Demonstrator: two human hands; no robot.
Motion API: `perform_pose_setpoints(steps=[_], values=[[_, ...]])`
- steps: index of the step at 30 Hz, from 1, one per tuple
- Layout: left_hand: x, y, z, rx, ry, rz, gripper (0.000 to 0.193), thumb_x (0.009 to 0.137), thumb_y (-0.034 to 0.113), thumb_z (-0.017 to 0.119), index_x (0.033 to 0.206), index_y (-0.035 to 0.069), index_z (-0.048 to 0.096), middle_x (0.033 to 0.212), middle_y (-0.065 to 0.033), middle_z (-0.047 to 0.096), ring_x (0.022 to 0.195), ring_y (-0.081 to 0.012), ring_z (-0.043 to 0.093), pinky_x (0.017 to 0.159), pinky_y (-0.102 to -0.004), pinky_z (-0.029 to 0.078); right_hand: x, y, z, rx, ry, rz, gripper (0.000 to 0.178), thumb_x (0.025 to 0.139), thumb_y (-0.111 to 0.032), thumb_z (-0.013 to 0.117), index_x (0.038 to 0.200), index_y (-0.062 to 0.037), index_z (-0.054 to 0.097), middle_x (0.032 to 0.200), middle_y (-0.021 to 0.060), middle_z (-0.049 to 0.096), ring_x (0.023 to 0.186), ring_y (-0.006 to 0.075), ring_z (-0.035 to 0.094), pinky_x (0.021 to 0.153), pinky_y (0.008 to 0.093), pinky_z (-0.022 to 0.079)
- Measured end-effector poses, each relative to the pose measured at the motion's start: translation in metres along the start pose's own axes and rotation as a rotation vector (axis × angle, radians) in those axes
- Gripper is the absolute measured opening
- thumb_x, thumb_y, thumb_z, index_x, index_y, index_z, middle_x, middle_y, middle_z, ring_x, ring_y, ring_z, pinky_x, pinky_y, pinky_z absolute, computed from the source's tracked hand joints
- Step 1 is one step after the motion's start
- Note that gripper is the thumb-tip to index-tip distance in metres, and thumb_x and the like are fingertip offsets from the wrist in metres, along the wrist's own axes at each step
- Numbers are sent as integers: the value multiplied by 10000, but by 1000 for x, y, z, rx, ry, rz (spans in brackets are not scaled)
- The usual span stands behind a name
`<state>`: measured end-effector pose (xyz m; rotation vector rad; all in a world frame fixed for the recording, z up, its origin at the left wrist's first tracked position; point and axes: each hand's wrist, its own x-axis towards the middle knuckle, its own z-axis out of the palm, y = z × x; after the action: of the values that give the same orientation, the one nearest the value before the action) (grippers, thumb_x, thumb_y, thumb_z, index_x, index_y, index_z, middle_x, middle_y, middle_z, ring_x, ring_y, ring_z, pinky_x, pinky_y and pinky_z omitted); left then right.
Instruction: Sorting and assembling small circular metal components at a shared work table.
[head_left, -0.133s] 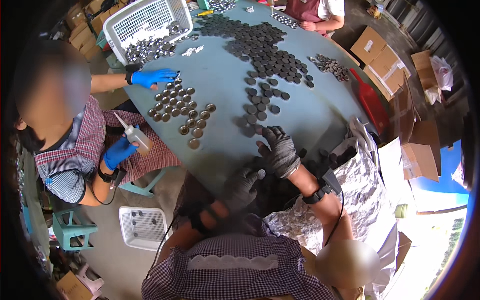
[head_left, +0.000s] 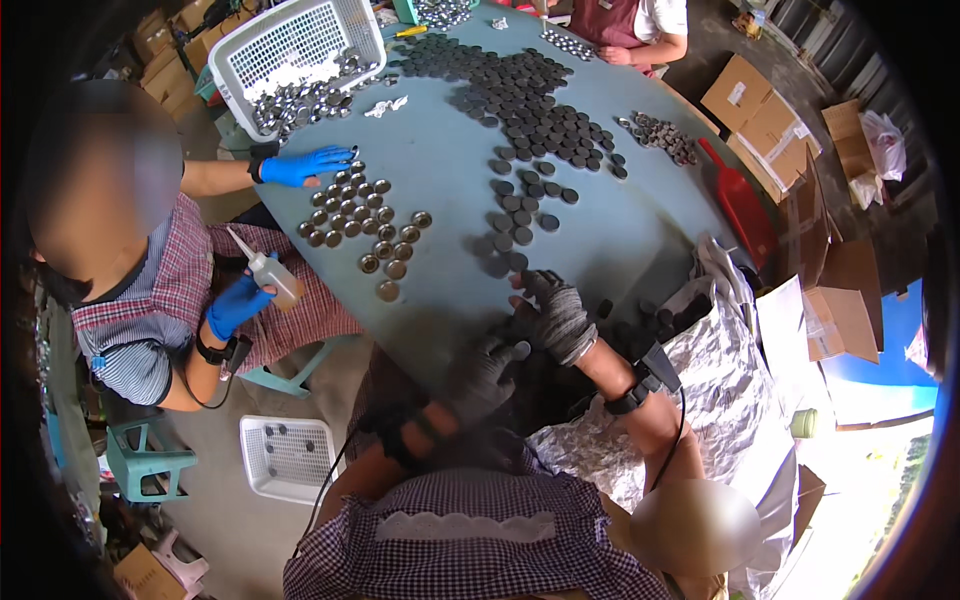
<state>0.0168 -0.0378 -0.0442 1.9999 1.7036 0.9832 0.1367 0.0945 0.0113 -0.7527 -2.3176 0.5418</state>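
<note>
My left hand [head_left: 478, 380], in a dark grey glove, is closed on a small round disc [head_left: 521, 350], held at its fingertips near the table's front edge. My right hand [head_left: 556, 318], in a lighter grey knit glove with bare fingertips, hovers just beside it. Its thumb and forefinger are a little apart, and nothing shows between them. Just beyond those fingertips a dark disc [head_left: 517, 262] lies on the table, at the near end of a trail of dark round discs [head_left: 523, 235]. Shadow hides part of my left fingers.
On the blue-green table [head_left: 440, 290] stand shiny metal caps [head_left: 370, 228] and a large mass of dark discs [head_left: 530, 90]. A co-worker's blue-gloved hand [head_left: 305, 167] touches the caps; the other holds a squeeze bottle [head_left: 276, 280]. Crumpled silver sheeting [head_left: 715, 380] lies at right, near a red dustpan [head_left: 745, 200].
My right hand has drawn back slightly toward me, away from the nearest dark disc, which stays on the table. My left hand has barely moved.
</note>
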Motion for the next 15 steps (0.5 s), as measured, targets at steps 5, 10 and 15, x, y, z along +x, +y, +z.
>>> perform_pose_setpoints(steps=[5,10,15], values=[[-1,-6,-13,-404,97,-157,406,717,21,709,1106,48,596,1041,-89,558,850,-166,601,767,-272,515,-26,23,25,468,-140,539,206,833,-124,630,1022,-42,639,920,105,658,808,132,606,746,288,489],[3,-17,-20,-810,257,-209,386,741,-111,671,1101,-22,564,1048,-28,526,872,-99,558,784,-242,504,-30,28,30,1046,-316,600,368,901,-71,557,1260,-14,499,1012,69,627,807,107,567,738,250,473],[6,-22,-30,-527,344,-125,388,718,-62,719,1080,-25,585,1035,-73,575,904,-157,584,807,-279,496,-22,8,27,848,-267,453,415,905,-36,509,1312,5,437,1091,85,606,701,111,581,649,247,485]])
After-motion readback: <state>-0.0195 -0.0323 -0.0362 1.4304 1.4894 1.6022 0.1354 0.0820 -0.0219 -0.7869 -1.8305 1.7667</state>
